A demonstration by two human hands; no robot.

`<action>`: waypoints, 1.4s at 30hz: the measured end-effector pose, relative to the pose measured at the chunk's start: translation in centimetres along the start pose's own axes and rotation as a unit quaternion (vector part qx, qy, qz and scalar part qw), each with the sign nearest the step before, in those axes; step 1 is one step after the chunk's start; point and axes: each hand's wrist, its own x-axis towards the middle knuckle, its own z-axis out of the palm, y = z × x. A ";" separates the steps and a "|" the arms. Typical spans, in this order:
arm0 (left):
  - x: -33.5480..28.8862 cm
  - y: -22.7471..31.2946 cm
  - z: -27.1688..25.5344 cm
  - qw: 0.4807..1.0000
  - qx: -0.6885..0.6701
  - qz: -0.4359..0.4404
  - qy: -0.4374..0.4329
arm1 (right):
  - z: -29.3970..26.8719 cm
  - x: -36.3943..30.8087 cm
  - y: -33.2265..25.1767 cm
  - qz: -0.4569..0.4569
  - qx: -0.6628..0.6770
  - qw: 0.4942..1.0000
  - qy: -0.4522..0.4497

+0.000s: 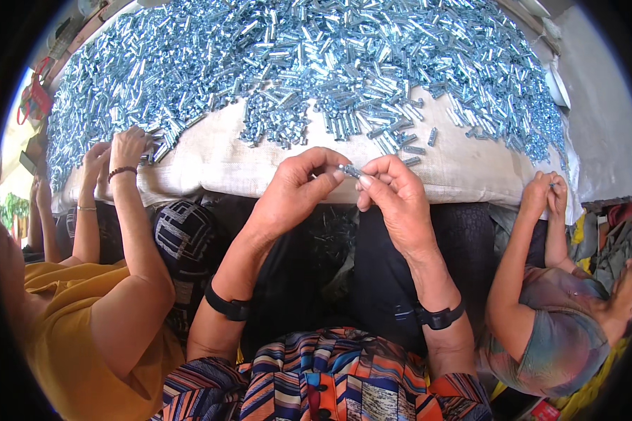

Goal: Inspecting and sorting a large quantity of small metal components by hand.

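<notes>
A small silvery metal sleeve (352, 170) is held between my two hands, just above the near edge of the covered table. My right hand (402, 203) is closed round one end of it, between thumb and forefinger. From the other side my left hand (291, 189) pinches at its tip, with thumb and forefinger meeting there; a tiny bright piece shows at that spot, too small to name. Beyond my fingers lie loose metal sleeves (383, 133) and a cluster of shorter metal pieces (274, 116).
A large heap of shiny metal sleeves (260, 49) covers the far table. Pale cloth (214, 158) shows along the near side. At the left, a co-worker's hand (128, 146) touches the heap; at the right, another co-worker's hands (544, 193) hold a small piece.
</notes>
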 end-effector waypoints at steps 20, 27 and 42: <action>-1.6 -0.5 0.3 0.970 -0.242 0.001 -0.015 | -1.1 -0.7 0.7 -0.029 0.011 0.998 -0.047; -2.0 -0.5 0.8 0.970 -0.242 -0.027 -0.019 | -1.1 -1.2 1.5 -0.062 0.006 0.997 -0.044; -4.0 -2.1 -1.6 0.974 -0.206 -0.042 -0.087 | -0.8 -1.7 1.0 0.033 -0.060 0.986 -0.153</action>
